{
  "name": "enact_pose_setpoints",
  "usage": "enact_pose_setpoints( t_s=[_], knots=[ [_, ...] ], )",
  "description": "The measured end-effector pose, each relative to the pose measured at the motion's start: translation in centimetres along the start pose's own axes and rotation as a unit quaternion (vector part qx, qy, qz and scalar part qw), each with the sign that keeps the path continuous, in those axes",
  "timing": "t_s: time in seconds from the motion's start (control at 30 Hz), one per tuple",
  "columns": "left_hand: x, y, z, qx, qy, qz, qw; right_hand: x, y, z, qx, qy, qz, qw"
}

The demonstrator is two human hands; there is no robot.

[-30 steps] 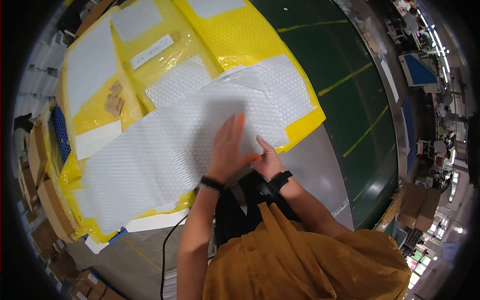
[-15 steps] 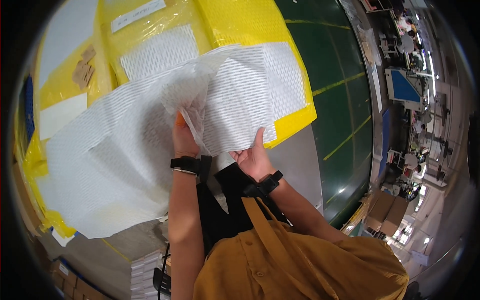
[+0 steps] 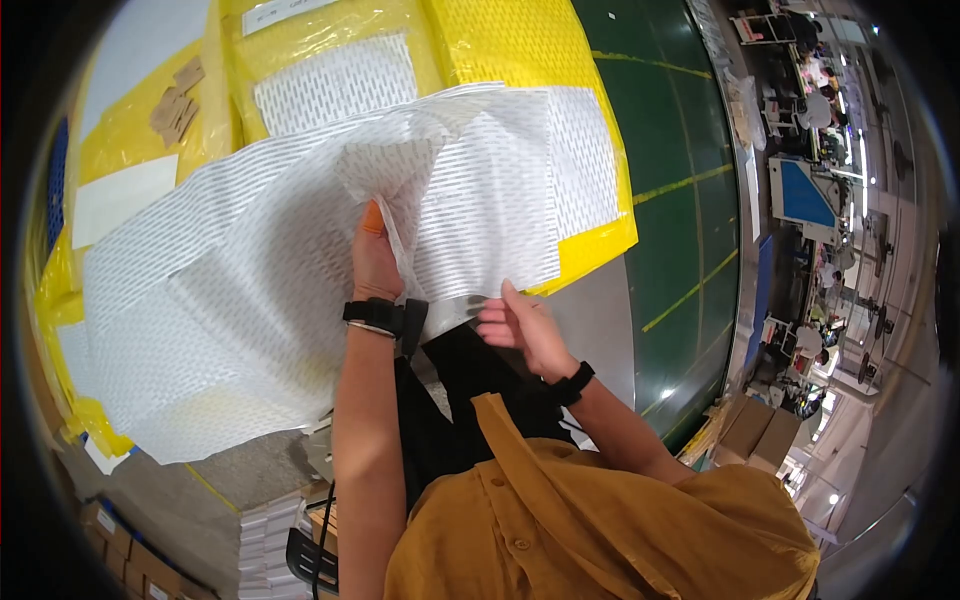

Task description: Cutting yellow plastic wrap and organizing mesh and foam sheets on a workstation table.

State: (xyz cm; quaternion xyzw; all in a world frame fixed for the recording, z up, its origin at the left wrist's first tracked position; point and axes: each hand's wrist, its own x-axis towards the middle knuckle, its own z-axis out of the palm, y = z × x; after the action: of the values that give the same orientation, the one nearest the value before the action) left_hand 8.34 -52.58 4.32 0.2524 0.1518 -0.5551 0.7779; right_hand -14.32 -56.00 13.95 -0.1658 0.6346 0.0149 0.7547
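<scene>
A thin white patterned sheet [image 3: 260, 270], see-through in places, drapes over yellow-wrapped stacks. My left hand [image 3: 376, 262], an orange cover on its thumb, is closed on a gathered fold of this sheet. To the right of that fold lie more white sheets with grey dashes [image 3: 485, 200]. My right hand [image 3: 530, 335] is just below their near edge, its thumb up by the edge and its fingers apart, slightly blurred. It holds nothing that I can see. Each wrist wears a black band.
Yellow plastic-wrapped packs [image 3: 510, 40] lie beneath and beyond the sheet. Torn brown cardboard pieces [image 3: 178, 110] rest on the left pack. A green surface with yellow lines [image 3: 670, 200] is on the right. Cardboard boxes [image 3: 760, 432] stand at the lower right.
My right hand has drawn back slightly from the sheets' edge, and its fingers have spread. My left hand keeps its hold on the sheet. The view has shifted a little.
</scene>
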Motion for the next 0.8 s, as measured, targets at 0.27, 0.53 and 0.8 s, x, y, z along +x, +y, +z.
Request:
enact_pose_setpoints(
  t_s=[0.27, 0.53, 0.8],
  knots=[
    [0.2, 0.2, 0.4, 0.007, -0.001, -0.011, 1.0, -1.0, -5.6, 0.6, -0.5, 0.356, -0.571, 0.545],
    [0.3, 0.2, 0.6, 0.043, 0.04, -0.026, 0.998, 3.5, -2.8, 0.0, -0.511, 0.324, -0.568, 0.557],
    [0.2, 0.9, 0.0, -0.031, -0.061, -0.075, 0.995, -3.2, -2.8, 12.4, -0.36, 0.036, -0.65, 0.669]
  ],
)
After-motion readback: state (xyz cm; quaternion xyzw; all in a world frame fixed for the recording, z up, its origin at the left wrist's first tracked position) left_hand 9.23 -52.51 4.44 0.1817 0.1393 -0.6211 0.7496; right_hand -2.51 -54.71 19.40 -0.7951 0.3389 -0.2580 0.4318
